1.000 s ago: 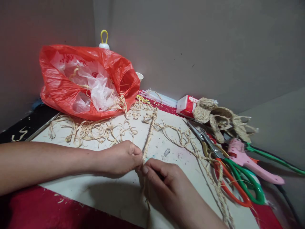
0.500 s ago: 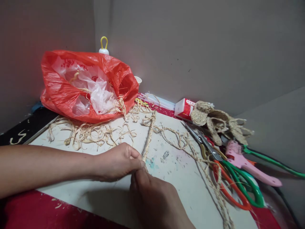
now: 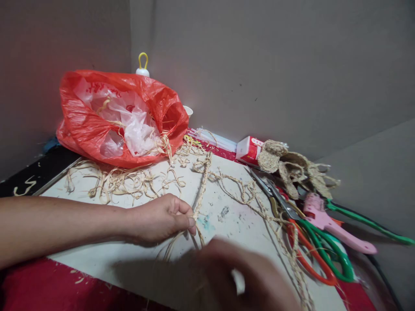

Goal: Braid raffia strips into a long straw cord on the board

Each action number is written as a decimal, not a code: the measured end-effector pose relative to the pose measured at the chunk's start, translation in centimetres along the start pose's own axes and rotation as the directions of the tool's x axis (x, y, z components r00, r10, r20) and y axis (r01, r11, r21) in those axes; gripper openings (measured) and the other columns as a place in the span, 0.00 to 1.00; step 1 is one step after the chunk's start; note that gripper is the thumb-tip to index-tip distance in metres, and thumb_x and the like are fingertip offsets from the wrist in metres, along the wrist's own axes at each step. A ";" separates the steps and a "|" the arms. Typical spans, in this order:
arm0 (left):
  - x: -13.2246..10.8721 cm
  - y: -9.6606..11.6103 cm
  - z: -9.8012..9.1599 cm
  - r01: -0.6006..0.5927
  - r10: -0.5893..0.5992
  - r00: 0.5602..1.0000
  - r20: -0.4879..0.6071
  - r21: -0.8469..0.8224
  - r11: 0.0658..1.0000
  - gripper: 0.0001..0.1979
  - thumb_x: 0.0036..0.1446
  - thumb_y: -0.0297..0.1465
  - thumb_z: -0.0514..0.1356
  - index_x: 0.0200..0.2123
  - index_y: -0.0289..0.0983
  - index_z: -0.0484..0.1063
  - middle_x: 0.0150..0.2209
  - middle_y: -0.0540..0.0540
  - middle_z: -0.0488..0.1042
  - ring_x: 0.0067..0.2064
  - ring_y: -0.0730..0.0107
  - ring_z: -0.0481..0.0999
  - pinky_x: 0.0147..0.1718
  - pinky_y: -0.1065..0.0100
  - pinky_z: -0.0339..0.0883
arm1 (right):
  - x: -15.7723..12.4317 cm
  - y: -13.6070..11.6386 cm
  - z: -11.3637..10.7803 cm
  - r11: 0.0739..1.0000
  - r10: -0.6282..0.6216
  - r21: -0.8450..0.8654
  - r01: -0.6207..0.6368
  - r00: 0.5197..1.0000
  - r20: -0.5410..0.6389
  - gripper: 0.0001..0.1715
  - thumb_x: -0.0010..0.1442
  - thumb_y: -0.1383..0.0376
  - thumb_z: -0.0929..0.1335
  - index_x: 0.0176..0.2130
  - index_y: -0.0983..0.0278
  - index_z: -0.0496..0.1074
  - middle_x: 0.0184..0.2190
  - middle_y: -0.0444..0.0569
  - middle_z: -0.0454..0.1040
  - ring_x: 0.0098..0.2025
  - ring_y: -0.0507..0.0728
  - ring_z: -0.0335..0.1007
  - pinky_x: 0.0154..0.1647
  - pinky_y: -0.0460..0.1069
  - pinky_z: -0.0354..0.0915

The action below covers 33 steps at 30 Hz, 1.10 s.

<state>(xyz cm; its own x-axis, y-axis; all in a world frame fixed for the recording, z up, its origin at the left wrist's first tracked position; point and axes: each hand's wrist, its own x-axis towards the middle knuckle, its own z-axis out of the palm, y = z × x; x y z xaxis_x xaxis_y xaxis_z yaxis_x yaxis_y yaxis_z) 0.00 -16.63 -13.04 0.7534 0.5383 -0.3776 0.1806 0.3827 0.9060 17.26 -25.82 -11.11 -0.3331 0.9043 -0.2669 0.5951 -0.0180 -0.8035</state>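
Note:
My left hand (image 3: 170, 220) pinches a raffia braid (image 3: 201, 185) between thumb and fingers, close to its near end. From that pinch the braid runs away from me across the white board. Loose raffia strands (image 3: 171, 246) fan out below the fingertips. My right hand (image 3: 240, 272) is lower and to the right, apart from the left and smeared by motion. Its fingers are curled with a gap showing through, and whether a strand is in them I cannot make out. A longer thin braid (image 3: 259, 209) trails over the board to the right.
A red plastic bag (image 3: 81, 129) with raffia stands at the back left, raffia scraps (image 3: 119, 183) before it. On the right lie scissors with green handles (image 3: 337, 255), orange-handled scissors (image 3: 313, 265), a pink glue gun (image 3: 337, 226), woven raffia pieces (image 3: 272, 157) and a red-and-white box (image 3: 248, 149).
My right hand has come away from the left, moving down and to the right, which uncovers the loose strands. My left hand keeps its pinch in the same place.

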 end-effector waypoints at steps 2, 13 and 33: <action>0.0 0.0 0.0 -0.004 0.004 1.000 0.009 -0.015 1.000 0.08 0.50 0.32 0.58 0.25 0.32 0.70 0.17 0.56 0.62 0.20 0.80 0.55 0.21 0.75 0.48 | 1.3 0.1 -1.0 0.987 0.117 0.144 -0.073 0.939 -0.322 0.16 0.61 0.56 0.61 0.27 0.61 0.68 0.19 0.44 0.64 0.22 0.53 0.59 0.21 0.46 0.58; 0.4 -0.3 -0.5 -0.110 0.107 0.989 0.098 0.030 0.993 0.11 0.55 0.34 0.55 0.27 0.33 0.70 0.26 0.49 0.72 0.29 0.75 0.67 0.34 0.73 0.61 | 3.5 0.4 0.4 0.756 0.212 0.618 -0.217 0.974 0.083 0.24 0.61 0.48 0.61 0.26 0.65 0.62 0.18 0.37 0.52 0.18 0.46 0.42 0.17 0.43 0.42; 0.6 0.8 -1.3 -0.014 -0.005 0.994 0.113 0.170 0.985 0.08 0.51 0.31 0.56 0.25 0.33 0.69 0.21 0.53 0.64 0.22 0.79 0.56 0.22 0.74 0.51 | 4.3 2.4 -1.1 0.522 0.055 0.782 -0.341 0.928 0.368 0.13 0.61 0.58 0.63 0.32 0.65 0.63 0.18 0.36 0.54 0.15 0.44 0.42 0.13 0.40 0.38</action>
<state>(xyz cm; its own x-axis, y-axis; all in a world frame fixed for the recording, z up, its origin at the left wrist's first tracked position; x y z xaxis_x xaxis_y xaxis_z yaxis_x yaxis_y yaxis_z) -0.24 -15.01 -12.74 0.8193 0.4476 -0.3584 0.2750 0.2417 0.9306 18.08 -21.51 -13.61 -0.5459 0.6813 -0.4877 -0.1476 -0.6512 -0.7444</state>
